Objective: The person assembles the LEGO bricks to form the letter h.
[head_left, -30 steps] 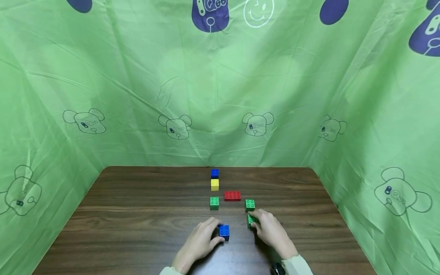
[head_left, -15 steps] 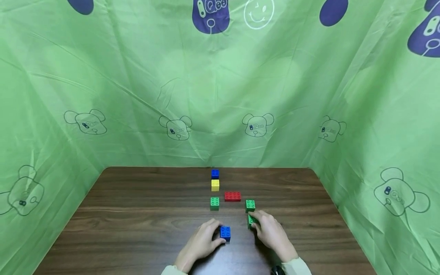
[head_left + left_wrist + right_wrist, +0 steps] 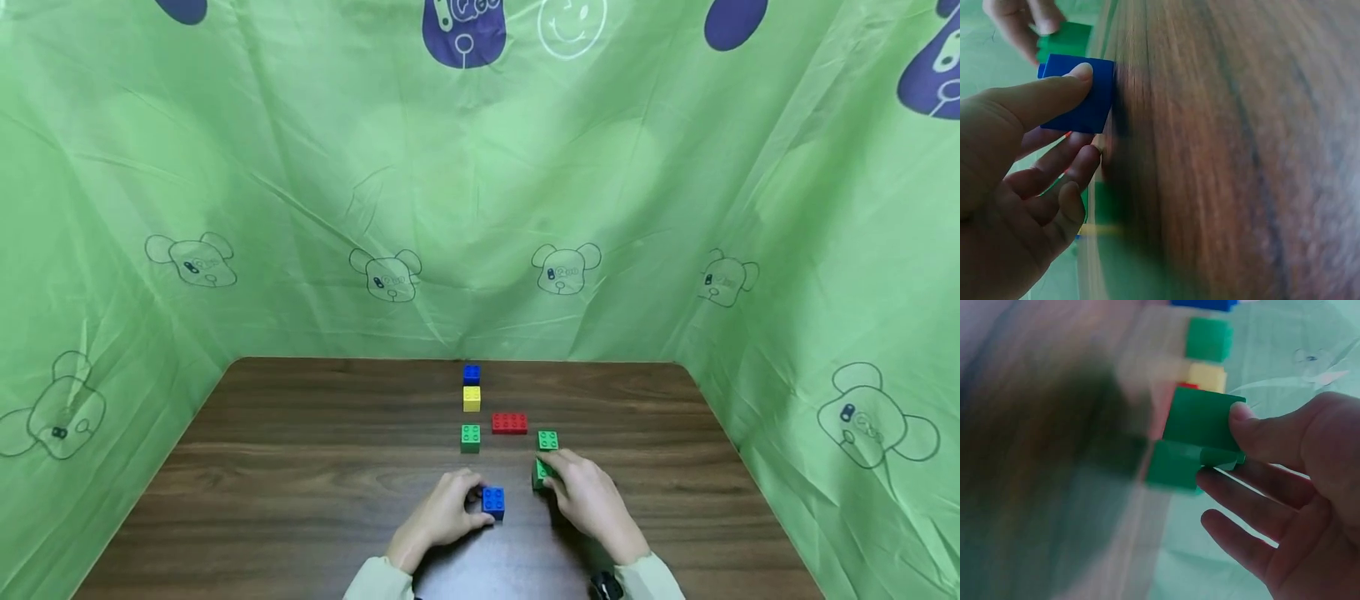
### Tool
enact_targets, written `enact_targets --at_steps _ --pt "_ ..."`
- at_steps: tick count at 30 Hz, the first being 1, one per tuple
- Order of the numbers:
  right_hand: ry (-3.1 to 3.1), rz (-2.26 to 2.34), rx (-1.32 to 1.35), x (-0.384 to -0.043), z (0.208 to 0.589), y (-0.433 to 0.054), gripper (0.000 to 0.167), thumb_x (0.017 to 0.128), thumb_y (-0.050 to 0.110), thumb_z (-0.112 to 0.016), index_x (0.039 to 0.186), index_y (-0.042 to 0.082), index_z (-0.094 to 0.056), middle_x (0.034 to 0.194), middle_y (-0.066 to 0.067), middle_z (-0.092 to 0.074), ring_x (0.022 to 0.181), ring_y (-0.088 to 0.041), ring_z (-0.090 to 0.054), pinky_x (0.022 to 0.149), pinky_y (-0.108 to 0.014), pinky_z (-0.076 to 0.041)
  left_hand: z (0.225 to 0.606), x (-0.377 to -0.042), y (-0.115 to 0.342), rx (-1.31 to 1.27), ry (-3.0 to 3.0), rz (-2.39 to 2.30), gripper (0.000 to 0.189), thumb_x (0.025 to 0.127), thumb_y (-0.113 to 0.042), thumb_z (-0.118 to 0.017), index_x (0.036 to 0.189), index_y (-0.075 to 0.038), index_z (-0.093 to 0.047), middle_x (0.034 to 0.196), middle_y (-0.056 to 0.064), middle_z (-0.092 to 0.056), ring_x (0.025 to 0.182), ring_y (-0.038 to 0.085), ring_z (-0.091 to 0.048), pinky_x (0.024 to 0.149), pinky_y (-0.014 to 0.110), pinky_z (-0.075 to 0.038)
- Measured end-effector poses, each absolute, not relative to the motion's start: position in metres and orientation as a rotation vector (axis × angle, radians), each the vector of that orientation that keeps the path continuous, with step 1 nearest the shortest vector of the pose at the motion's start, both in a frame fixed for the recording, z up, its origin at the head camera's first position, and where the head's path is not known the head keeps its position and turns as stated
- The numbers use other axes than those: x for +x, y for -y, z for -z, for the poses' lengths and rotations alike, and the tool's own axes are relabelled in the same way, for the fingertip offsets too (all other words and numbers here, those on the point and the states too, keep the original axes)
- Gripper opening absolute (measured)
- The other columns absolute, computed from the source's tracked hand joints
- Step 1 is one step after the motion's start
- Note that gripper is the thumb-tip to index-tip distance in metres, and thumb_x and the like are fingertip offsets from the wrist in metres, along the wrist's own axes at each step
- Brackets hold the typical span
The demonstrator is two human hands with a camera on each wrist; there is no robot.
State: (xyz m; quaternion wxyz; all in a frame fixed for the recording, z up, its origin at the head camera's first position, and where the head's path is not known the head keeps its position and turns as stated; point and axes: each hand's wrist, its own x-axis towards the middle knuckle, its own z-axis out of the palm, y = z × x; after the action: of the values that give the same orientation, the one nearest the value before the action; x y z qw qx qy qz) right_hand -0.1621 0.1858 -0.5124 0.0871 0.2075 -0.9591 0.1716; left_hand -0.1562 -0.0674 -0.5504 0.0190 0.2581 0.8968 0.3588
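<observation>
On the dark wooden table, my left hand (image 3: 442, 515) grips a blue brick (image 3: 492, 503) between thumb and fingers. In the left wrist view the thumb lies along one side of that blue brick (image 3: 1075, 94). My right hand (image 3: 592, 500) pinches a green brick (image 3: 540, 475), partly covered by the fingers. In the right wrist view this green brick (image 3: 1204, 422) sits between thumb and fingertips, slightly tilted against the table surface. Just beyond it stands another green brick (image 3: 547, 440). The two held bricks are apart, the blue one nearer the body.
Farther back are a red brick (image 3: 509, 423), a third green brick (image 3: 470, 438), a yellow brick (image 3: 471, 398) and a second blue brick (image 3: 471, 375) directly behind the yellow one. A green printed cloth (image 3: 480, 208) hangs around the table's back and sides.
The green brick in my right hand has shifted slightly left relative to the green brick behind it. My left hand and its blue brick have edged slightly right. The head view has tilted a little.
</observation>
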Motion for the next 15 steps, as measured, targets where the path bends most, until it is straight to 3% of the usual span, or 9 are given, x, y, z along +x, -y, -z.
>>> enact_targets --at_steps 6,10,15 --pt "2.784 -0.6 0.756 -0.157 0.489 -0.168 0.036 0.089 0.017 -0.078 0.125 0.013 -0.071 0.12 -0.003 -0.072 0.102 -0.019 -0.071 0.083 -0.04 -0.059 0.546 -0.162 0.069 0.799 -2.758 -1.142 0.031 0.076 -0.025 -0.09 0.097 -0.01 -0.072 0.09 -0.002 -0.069 0.08 0.007 -0.063 0.07 0.02 -0.051" --pt "2.776 -0.644 0.852 -0.152 0.48 -0.156 0.036 0.09 0.017 -0.077 0.125 0.013 -0.071 0.118 -0.002 -0.072 0.091 -0.011 -0.068 0.076 -0.034 -0.058 0.547 -0.163 0.071 0.798 -2.735 -1.155 0.03 0.076 -0.023 -0.09 0.094 -0.011 -0.071 0.087 -0.003 -0.067 0.077 0.006 -0.061 0.067 0.019 -0.049" --pt "2.796 -0.663 0.948 -0.146 0.478 -0.144 0.035 0.092 0.02 -0.076 0.125 0.012 -0.07 0.118 0.001 -0.072 0.093 -0.009 -0.067 0.077 -0.033 -0.058 0.551 -0.163 0.071 0.786 -2.722 -1.172 0.028 0.076 -0.023 -0.09 0.095 -0.014 -0.071 0.087 -0.004 -0.066 0.075 0.003 -0.057 0.066 0.018 -0.048"
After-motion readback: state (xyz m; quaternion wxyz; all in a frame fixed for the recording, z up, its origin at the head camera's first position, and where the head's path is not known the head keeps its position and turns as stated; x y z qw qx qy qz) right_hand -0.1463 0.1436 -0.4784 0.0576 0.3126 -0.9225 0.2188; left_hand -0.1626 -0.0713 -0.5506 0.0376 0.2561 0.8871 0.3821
